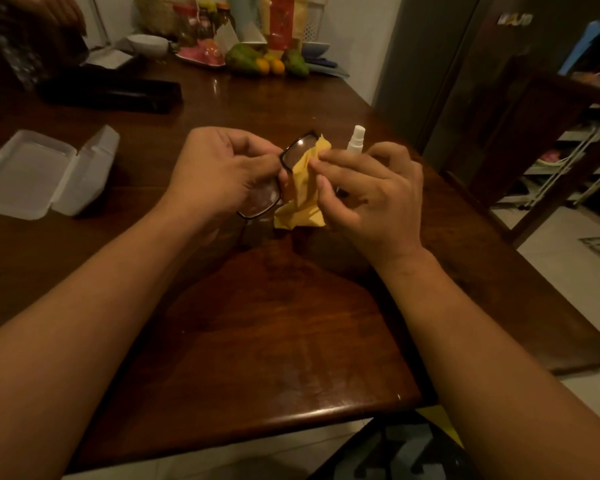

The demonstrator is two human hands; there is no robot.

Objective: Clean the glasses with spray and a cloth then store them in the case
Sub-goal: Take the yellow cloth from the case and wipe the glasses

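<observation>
Above the wooden surface (291, 323), my left hand (222, 171) grips the light, fragile glasses (293, 147) by their rim while my right hand (368, 195) pinches the soft yellow cloth (300, 202) against a lens.

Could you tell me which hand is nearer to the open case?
Left. The left hand, holding the glasses, is right of the case; the right hand, holding the cloth, is farther right.

One pair of dark-framed glasses (289, 151), one yellow cloth (300, 206), one white spray bottle (355, 141), one open translucent plastic case (32, 174). Two hands: left hand (222, 171), right hand (371, 195). One dark wooden table (274, 323), one long black box (111, 93), two small oranges (263, 66), two green fruits (243, 57).
</observation>
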